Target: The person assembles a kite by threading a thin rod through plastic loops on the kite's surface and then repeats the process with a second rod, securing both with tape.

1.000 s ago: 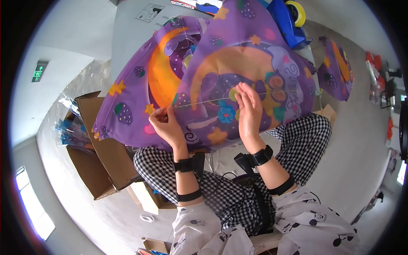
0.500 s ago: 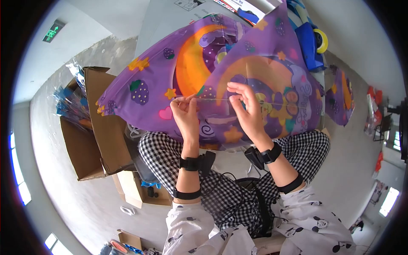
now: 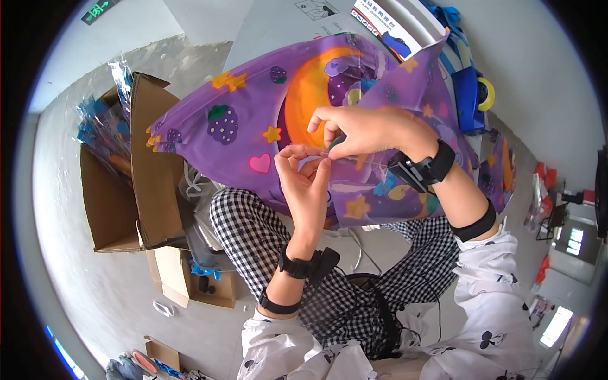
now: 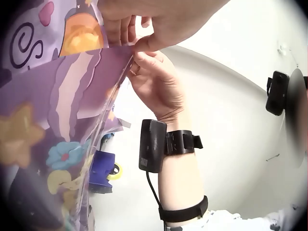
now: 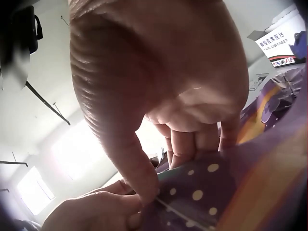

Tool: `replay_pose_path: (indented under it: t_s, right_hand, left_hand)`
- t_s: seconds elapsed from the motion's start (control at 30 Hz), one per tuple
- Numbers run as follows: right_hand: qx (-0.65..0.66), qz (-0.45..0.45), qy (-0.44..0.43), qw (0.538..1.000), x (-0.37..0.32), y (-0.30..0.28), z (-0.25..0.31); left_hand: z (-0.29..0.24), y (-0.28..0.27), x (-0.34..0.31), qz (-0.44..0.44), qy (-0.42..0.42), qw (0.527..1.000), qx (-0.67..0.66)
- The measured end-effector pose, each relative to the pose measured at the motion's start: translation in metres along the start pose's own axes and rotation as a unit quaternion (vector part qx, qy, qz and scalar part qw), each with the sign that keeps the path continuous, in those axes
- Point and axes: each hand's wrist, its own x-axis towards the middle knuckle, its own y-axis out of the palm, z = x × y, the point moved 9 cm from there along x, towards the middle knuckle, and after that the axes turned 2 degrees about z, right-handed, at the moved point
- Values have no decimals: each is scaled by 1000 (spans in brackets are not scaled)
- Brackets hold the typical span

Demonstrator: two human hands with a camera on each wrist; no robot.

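A purple printed sheet, thin and glossy with moons, stars, hearts and strawberries, spreads in front of me over my knees. My left hand pinches its folded near edge between thumb and fingers. Right beside it, my right hand grips the same edge, thumb against the left fingertips. In the right wrist view, the right thumb presses on the dotted strawberry print where a thin pale line runs along the sheet. The left wrist view shows the folded edge hanging down from both hands.
A cardboard box holding plastic-wrapped packs stands at left, with a smaller open box below it. Behind the sheet are a tape dispenser box and a blue tape dispenser with yellow tape. Another purple printed piece hangs at right.
My right hand has moved left from the sheet's middle to meet the left hand, its straight fingers now bent onto the edge. The left hand keeps its pinch. The head view has shifted.
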Motion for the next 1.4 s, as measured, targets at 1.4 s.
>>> replay_pose_path:
  t_s: [1.4]
  right_hand:
    - [-46,-147,-262,953,-53,35,31]
  left_hand:
    - [-65,-14,-15,151,-60,966,200]
